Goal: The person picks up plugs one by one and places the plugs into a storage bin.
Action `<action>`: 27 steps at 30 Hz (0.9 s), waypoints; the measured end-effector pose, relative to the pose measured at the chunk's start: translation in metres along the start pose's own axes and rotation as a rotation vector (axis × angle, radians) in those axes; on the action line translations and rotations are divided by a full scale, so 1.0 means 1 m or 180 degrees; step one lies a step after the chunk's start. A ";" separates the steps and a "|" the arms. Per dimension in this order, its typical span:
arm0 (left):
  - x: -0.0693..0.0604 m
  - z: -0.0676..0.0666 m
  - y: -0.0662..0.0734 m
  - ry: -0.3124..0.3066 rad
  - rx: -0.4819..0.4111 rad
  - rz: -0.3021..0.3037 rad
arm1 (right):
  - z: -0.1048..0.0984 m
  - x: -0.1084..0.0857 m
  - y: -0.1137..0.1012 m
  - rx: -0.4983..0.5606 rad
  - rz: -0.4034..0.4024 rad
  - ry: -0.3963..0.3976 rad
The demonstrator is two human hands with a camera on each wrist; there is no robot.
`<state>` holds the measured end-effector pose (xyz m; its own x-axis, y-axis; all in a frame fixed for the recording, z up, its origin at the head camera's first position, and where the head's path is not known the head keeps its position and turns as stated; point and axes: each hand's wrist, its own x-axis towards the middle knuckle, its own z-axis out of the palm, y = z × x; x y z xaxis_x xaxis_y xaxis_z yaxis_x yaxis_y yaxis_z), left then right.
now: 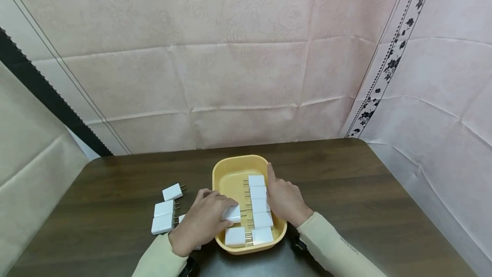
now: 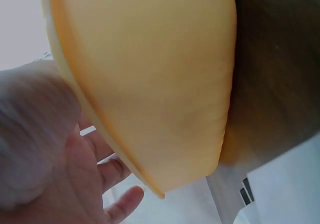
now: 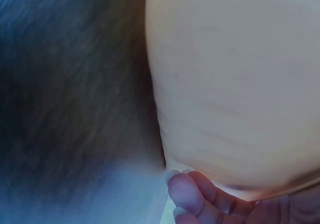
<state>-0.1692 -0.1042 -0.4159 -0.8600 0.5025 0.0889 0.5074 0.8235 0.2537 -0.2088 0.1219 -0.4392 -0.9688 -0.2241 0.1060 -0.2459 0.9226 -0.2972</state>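
A white, rectangular, metal-pronged plug block (image 1: 232, 215) is pinched by the left hand (image 1: 205, 217) inside a yellow, round-cornered tray (image 1: 230, 170). The tray's right side is touched by the right hand (image 1: 286, 200), held apart from the left; whether the rim is gripped cannot be told. Five similar blocks (image 1: 260, 205) are lined up in the right-hand column, prongs pointing left; another block (image 1: 235, 237) is set near the tray's front edge. More blocks (image 1: 162, 223) are grouped on the dark brown, wood-grained table (image 1: 115, 208), left of the tray.
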 end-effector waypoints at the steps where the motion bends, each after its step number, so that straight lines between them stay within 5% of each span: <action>1: 0.000 0.000 0.000 0.0004 -0.0006 -0.0005 | 0.000 0.000 0.000 0.0000 -0.0006 0.0005; 27: 0.002 0.002 0.001 -0.0111 -0.0205 -0.0087 | 0.000 0.001 0.000 0.0002 0.0026 -0.0032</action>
<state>-0.1699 -0.1016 -0.4174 -0.8704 0.4899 0.0478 0.4784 0.8189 0.3170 -0.2093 0.1215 -0.4386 -0.9710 -0.2198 0.0941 -0.2381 0.9242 -0.2985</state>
